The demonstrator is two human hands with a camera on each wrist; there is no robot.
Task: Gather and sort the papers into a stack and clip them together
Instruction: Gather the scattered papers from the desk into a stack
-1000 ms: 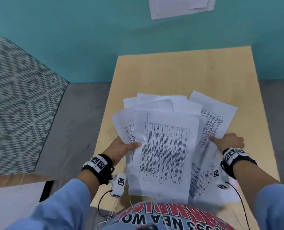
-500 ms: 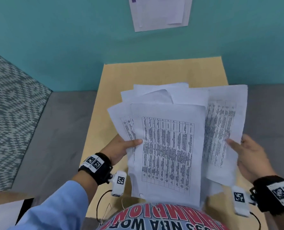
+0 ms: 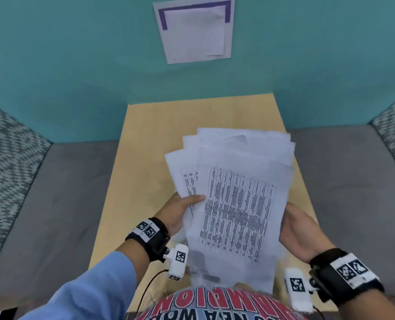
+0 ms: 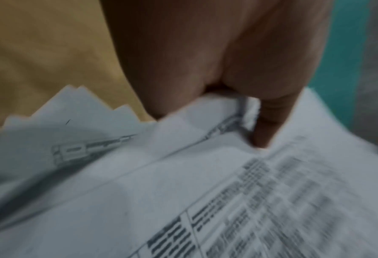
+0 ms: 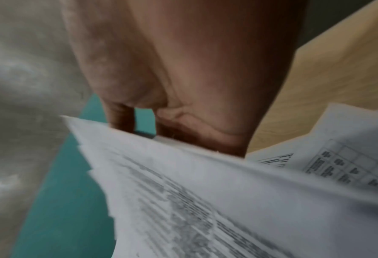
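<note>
A loose fan of printed white papers [image 3: 238, 215] is held up over the wooden table [image 3: 191, 116], its top corners splayed. My left hand [image 3: 191, 200] pinches the fan's left edge, thumb on the front sheet. The left wrist view shows that thumb [image 4: 269, 122] pressed onto the papers [image 4: 183, 192]. My right hand [image 3: 294, 224] lies with its palm against the right edge, fingers running behind the sheets and hidden. In the right wrist view the papers [image 5: 205, 200] butt against this hand [image 5: 183, 87].
The table stands against a teal wall with a white sheet [image 3: 195, 31] pinned to it. Grey floor [image 3: 76, 204] lies on both sides, with patterned carpet [image 3: 7, 169] at the far left and right.
My right hand lifted the right-hand sheet off the table and brought it left into the fan. The papers now form one narrower bundle, and my view has tilted up.
</note>
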